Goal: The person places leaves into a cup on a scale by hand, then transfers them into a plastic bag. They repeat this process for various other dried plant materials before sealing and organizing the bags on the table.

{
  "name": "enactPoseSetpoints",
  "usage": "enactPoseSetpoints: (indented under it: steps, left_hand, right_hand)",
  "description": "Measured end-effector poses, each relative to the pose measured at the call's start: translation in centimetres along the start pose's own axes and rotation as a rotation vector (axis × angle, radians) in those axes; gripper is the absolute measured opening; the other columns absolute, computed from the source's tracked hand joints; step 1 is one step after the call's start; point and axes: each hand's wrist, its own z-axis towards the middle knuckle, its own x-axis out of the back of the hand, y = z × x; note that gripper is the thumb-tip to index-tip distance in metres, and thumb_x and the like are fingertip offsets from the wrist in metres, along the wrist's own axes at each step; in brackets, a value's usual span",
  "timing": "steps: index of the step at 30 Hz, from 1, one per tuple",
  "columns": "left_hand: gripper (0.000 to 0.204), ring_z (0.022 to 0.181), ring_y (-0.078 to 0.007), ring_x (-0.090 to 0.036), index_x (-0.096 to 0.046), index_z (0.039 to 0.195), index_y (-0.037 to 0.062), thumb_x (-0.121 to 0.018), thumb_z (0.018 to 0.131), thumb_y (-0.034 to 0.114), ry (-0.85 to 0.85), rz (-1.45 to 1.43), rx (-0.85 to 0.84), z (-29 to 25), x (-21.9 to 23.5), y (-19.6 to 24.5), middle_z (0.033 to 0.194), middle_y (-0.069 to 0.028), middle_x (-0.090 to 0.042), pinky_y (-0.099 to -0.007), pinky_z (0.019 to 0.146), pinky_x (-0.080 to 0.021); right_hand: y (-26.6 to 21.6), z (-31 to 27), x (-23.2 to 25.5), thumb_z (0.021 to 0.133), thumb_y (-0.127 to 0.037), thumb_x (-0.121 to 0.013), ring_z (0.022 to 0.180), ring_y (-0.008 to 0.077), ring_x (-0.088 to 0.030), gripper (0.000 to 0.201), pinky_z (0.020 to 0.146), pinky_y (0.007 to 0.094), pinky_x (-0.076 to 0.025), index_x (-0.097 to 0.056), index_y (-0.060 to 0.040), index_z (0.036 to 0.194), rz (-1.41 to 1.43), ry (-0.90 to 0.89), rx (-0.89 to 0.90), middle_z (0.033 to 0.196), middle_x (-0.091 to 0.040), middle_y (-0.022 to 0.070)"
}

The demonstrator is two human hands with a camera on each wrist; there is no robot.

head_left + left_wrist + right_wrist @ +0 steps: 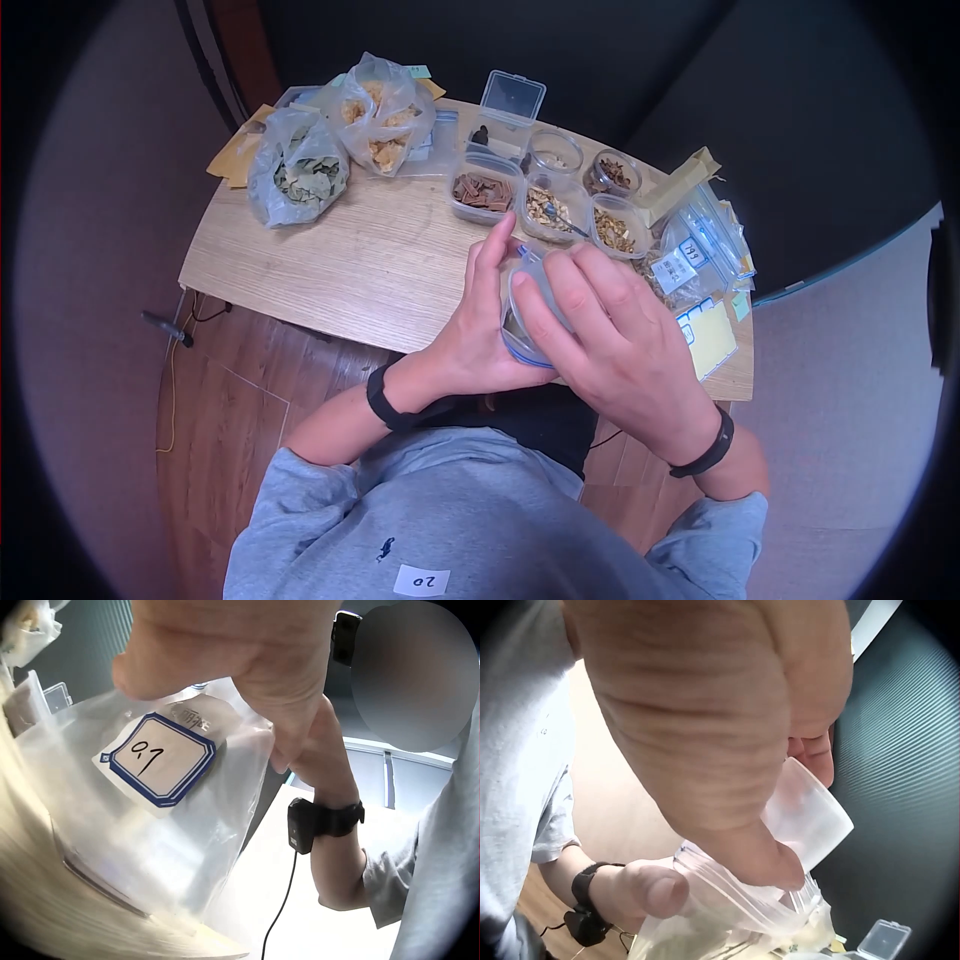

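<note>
A clear zip bag [97, 795] with a blue-framed paper label [157, 759] is held by my left hand [470, 345], its thumb up along one side. In the right wrist view, my right hand [697, 720] grips a small translucent plastic cup [810, 814]. The cup is tilted, with its lower part in the mouth of the bag [727, 904]. Fingers of my right hand [625, 340] cover much of the cup in the head view. What lies inside the cup is hidden.
Behind my hands stand clear tubs of reddish-brown strips [483, 192] and pale chopped pieces [614, 230]. A bag of dried leaves [295, 170] and a bag of pale yellow pieces [375, 115] are at the far left. Labelled zip bags [690, 265] lie at the right.
</note>
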Motion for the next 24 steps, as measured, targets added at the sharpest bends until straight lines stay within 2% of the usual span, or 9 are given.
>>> enactPoseSetpoints:
  steps: [2, 6, 8, 9, 11, 12, 14, 20, 24]
  left_hand:
    - [0.149, 0.132, -0.0399, -0.045, -0.004, 0.166, -0.0051, -0.102, 0.061, 0.033, -0.012, 0.055, 0.000, 0.2, 0.4, 0.6, 0.147, -0.0257, -0.036, -0.0495, 0.116, -0.040]
    - [0.149, 0.131, -0.0397, -0.045, -0.005, 0.166, -0.0049, -0.102, 0.060, 0.032, -0.015, 0.026, 0.030, -0.1, 1.1, 0.6, 0.145, -0.0251, -0.037, -0.0494, 0.115, -0.039]
    - [0.155, 0.141, -0.0367, -0.043, 0.003, 0.167, -0.0027, -0.104, 0.063, 0.040, -0.058, 0.094, -0.001, -0.5, 1.7, 0.4, 0.155, -0.0248, -0.030, -0.0482, 0.120, -0.034]
    - [0.155, 0.141, -0.0367, -0.043, 0.003, 0.167, -0.0027, -0.104, 0.063, 0.040, -0.063, 0.095, 0.001, -0.8, 1.9, 0.3, 0.155, -0.0248, -0.030, -0.0482, 0.120, -0.034]
    - [0.159, 0.141, -0.0373, -0.042, 0.005, 0.167, -0.0034, -0.105, 0.061, 0.042, -0.072, 0.104, -0.020, -1.3, 2.1, -0.1, 0.153, -0.0246, -0.032, -0.0491, 0.119, -0.034]
    - [0.159, 0.141, -0.0373, -0.042, 0.005, 0.167, -0.0034, -0.105, 0.061, 0.042, -0.079, 0.103, -0.020, -1.4, 2.1, 0.1, 0.153, -0.0246, -0.032, -0.0491, 0.119, -0.034]
    - [0.153, 0.130, -0.0390, -0.046, -0.004, 0.166, -0.0037, -0.104, 0.058, 0.038, -0.017, 0.098, -0.093, -1.3, 2.2, 0.5, 0.142, -0.0264, -0.040, -0.0498, 0.113, -0.039]
    - [0.157, 0.137, -0.0397, -0.042, 0.000, 0.167, -0.0032, -0.104, 0.057, 0.042, -0.056, 0.011, 0.059, -1.8, 2.2, 0.3, 0.149, -0.0262, -0.033, -0.0502, 0.117, -0.036]
    - [0.157, 0.142, -0.0400, -0.038, 0.000, 0.167, -0.0035, -0.103, 0.057, 0.042, -0.073, 0.076, 0.072, -1.4, 2.2, 0.2, 0.152, -0.0257, -0.029, -0.0498, 0.120, -0.032]
  right_hand:
    - [-0.2, 0.0, 0.3, 0.086, -0.008, -0.069, 0.127, 0.0315, -0.058, 0.041, 0.100, 0.0425, -0.056, -0.069, -0.0069, 0.127, 0.091, -0.002, -0.032, 0.131, -0.060, 0.0138]
    - [1.9, -1.3, 0.3, 0.081, -0.011, -0.073, 0.124, 0.0300, -0.059, 0.049, 0.102, 0.0393, -0.052, -0.065, -0.0049, 0.129, 0.088, 0.116, -0.055, 0.127, -0.062, 0.0128]
    - [2.7, -2.4, 0.0, 0.074, -0.007, -0.080, 0.125, 0.0343, -0.059, 0.062, 0.103, 0.0440, -0.051, -0.063, -0.0052, 0.134, 0.255, 0.119, -0.354, 0.130, -0.062, 0.0149]
    - [3.0, -3.4, -0.9, 0.074, -0.007, -0.080, 0.125, 0.0343, -0.059, 0.062, 0.103, 0.0440, -0.051, -0.063, -0.0052, 0.134, 0.259, 0.119, -0.359, 0.130, -0.062, 0.0149]
    - [3.4, -5.9, -4.8, 0.074, -0.010, -0.085, 0.124, 0.0358, -0.062, 0.068, 0.104, 0.0452, -0.051, -0.058, -0.0022, 0.136, 0.585, 0.096, -0.695, 0.131, -0.063, 0.0176]
    - [3.2, -6.7, -6.7, 0.074, -0.010, -0.085, 0.124, 0.0358, -0.062, 0.068, 0.104, 0.0452, -0.051, -0.058, -0.0022, 0.136, 0.585, 0.098, -0.702, 0.131, -0.063, 0.0176]
    - [2.8, -8.1, -10.1, 0.081, -0.016, -0.086, 0.122, 0.0355, -0.064, 0.067, 0.105, 0.0433, -0.050, -0.053, -0.0004, 0.137, 0.904, -0.009, -0.899, 0.128, -0.065, 0.0198]
    - [1.1, -8.4, -13.9, 0.084, -0.022, -0.087, 0.124, 0.0358, -0.065, 0.070, 0.107, 0.0428, -0.049, -0.049, 0.0006, 0.138, 1.056, -0.042, -1.037, 0.130, -0.065, 0.0223]
    - [0.8, -9.5, -15.1, 0.083, -0.022, -0.088, 0.128, 0.0387, -0.061, 0.076, 0.109, 0.0437, -0.048, -0.046, 0.0013, 0.142, 1.079, -0.016, -1.026, 0.133, -0.063, 0.0236]
